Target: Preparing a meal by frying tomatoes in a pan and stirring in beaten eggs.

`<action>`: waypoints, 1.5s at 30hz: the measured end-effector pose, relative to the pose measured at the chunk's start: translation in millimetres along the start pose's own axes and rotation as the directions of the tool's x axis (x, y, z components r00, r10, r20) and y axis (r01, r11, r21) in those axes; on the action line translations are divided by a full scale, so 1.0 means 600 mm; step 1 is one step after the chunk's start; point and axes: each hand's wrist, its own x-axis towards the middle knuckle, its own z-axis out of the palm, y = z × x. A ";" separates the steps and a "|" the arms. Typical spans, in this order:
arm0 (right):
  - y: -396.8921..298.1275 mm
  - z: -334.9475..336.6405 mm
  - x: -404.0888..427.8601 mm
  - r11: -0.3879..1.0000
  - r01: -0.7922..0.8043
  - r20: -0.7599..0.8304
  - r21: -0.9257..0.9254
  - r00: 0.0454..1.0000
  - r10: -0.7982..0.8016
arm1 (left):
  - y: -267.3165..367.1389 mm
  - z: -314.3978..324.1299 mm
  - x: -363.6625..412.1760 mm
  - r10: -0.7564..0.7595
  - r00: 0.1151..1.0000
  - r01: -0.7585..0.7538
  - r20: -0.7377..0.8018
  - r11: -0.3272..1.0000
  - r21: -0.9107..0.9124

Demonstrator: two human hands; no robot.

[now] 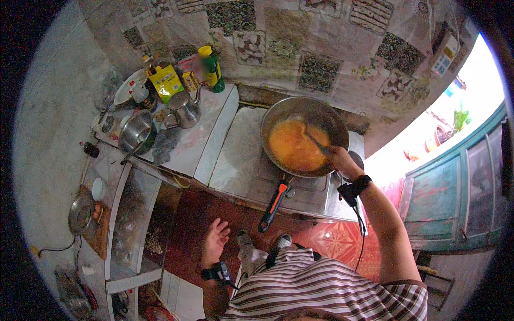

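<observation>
My right hand (343, 161) is closed around the dark handle of a spatula (317, 143), whose far end dips into an orange-yellow liquid mixture (295, 146). That mixture lies in a deep metal frying pan (339, 116) on the stove, and its black and orange handle (274, 206) points towards me with no hand on it. Low on the left, my left hand (216, 240) hangs in front of the counter, fingers apart, holding nothing.
Left on the tiled counter (204, 148) stand a metal pitcher (184, 109), a metal pot (137, 132), a yellow packet (166, 83) and a green bottle (213, 72). Shelves (134, 281) run along the left. A teal shutter (433, 196) is at right.
</observation>
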 end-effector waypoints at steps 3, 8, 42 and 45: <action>-0.075 0.008 -0.014 0.972 -0.233 0.125 0.018 0.965 0.229 | 0.016 -0.023 -0.018 0.048 0.996 -0.053 -0.075 0.996 -0.069; -0.067 -0.003 -0.044 0.979 -0.201 0.199 -0.040 0.958 0.205 | 0.025 -0.034 -0.017 0.087 0.982 -0.113 -0.168 0.982 -0.152; -0.122 -0.154 -0.140 0.893 -0.426 0.263 -0.146 0.854 0.450 | 0.014 0.000 0.001 0.097 0.988 -0.120 -0.120 0.972 -0.203; -0.149 -0.121 -0.153 0.921 -0.379 0.325 -0.090 0.863 0.387 | 0.015 0.001 0.001 0.063 0.991 -0.090 -0.120 0.967 -0.238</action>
